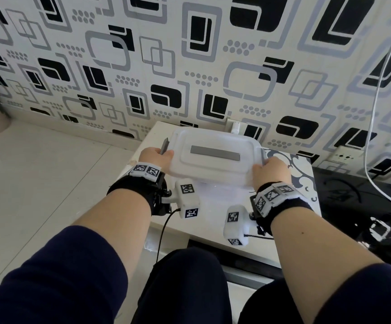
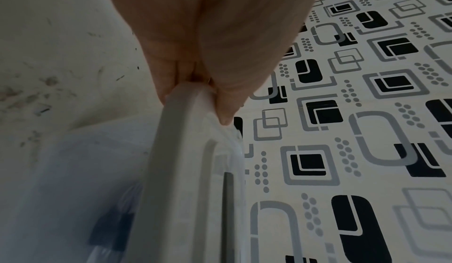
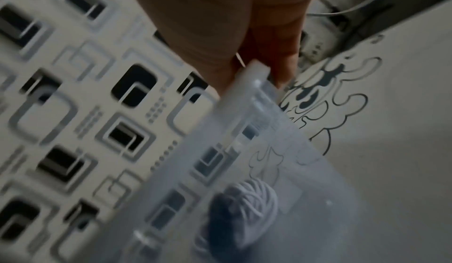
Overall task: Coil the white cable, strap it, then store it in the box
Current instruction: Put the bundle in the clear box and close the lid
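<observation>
The white cable (image 3: 254, 195) is already lying coiled and strapped inside the clear box (image 3: 305, 199) on the worktop (image 1: 213, 220). The left hand (image 1: 153, 156) and right hand (image 1: 270, 170) are each gripping one end of the lid (image 1: 215, 155). Closing it looks like the only job left.

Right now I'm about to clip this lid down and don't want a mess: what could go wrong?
1. The lid is held by both hands at its ends and looks tilted over the box; it may seat crooked.
2. The grey latch sticks up beside the left fingers and could pinch them.
3. The coiled cable might catch under the rim.
</observation>
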